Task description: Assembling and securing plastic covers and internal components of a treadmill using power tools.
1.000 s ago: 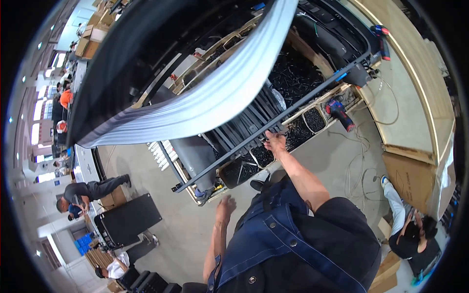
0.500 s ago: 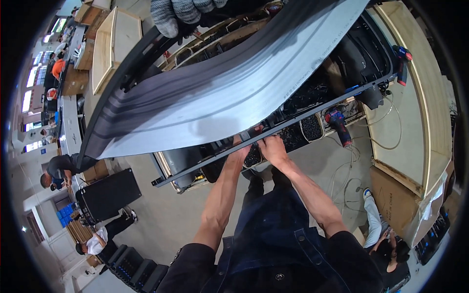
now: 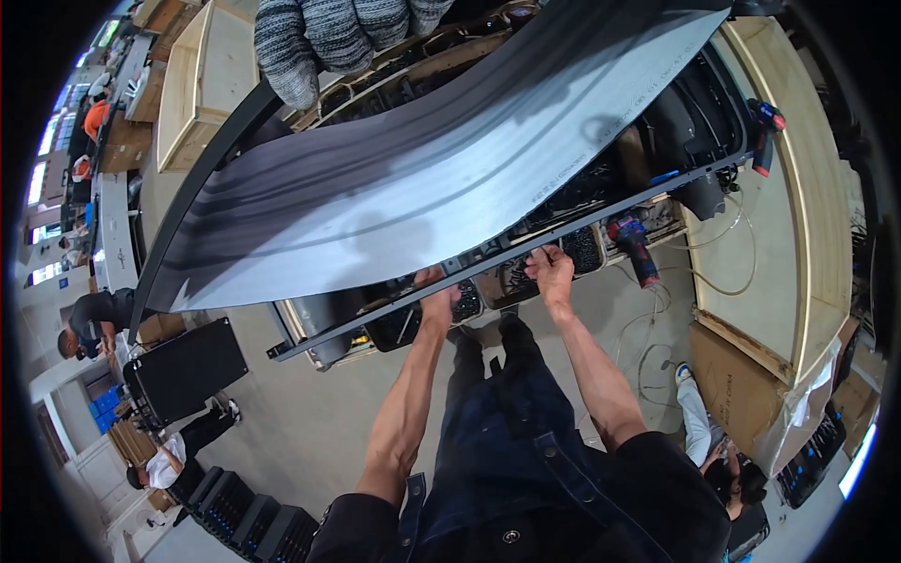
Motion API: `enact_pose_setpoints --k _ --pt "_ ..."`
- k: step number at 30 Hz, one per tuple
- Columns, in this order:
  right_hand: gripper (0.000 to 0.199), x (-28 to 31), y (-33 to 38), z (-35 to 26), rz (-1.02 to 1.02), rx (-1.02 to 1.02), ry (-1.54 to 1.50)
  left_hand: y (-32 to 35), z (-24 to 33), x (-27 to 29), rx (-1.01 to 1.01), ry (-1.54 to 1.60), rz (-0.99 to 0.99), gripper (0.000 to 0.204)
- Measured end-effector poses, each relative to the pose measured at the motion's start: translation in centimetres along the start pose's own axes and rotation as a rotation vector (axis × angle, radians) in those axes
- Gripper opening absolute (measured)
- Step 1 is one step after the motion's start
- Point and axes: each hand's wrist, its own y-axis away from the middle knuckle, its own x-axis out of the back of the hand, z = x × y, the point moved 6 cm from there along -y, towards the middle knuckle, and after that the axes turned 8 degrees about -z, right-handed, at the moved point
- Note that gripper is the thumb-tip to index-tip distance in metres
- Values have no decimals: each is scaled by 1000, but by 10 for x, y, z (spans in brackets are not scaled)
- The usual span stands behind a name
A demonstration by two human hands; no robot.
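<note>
A large thin grey sheet (image 3: 441,178) arches over a long black frame rail (image 3: 507,258), its near edge resting along that rail. My left hand (image 3: 437,293) grips the rail from below, fingers curled round it. My right hand (image 3: 551,267) holds the same rail a little further right, fingertips at the sheet's edge. Another person's arm in a grey striped knit sleeve (image 3: 328,38) reaches in at the top, above the far side of the sheet. Beneath the sheet lie dark compartments with black cables and parts (image 3: 601,202).
A red and black power drill (image 3: 636,249) sits on the rack right of my hands, another (image 3: 765,127) further right. Wooden crates (image 3: 798,235) stand right and top left. A black case (image 3: 183,371) and several people are on the floor at left; one crouches lower right.
The sheet has dropped lower over the frame. My left hand rose from my side to the rail a second ago; both hands have since shifted slightly along it.
</note>
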Motion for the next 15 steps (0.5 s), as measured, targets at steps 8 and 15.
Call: enact_pose_setpoints --k 8,15 --pt "15 28 -38 -35 58 329 543 162 12 28 243 -277 -168 44" --pt "6 -8 -39 68 -462 128 458 281 -7 103 221 -540 -104 41"
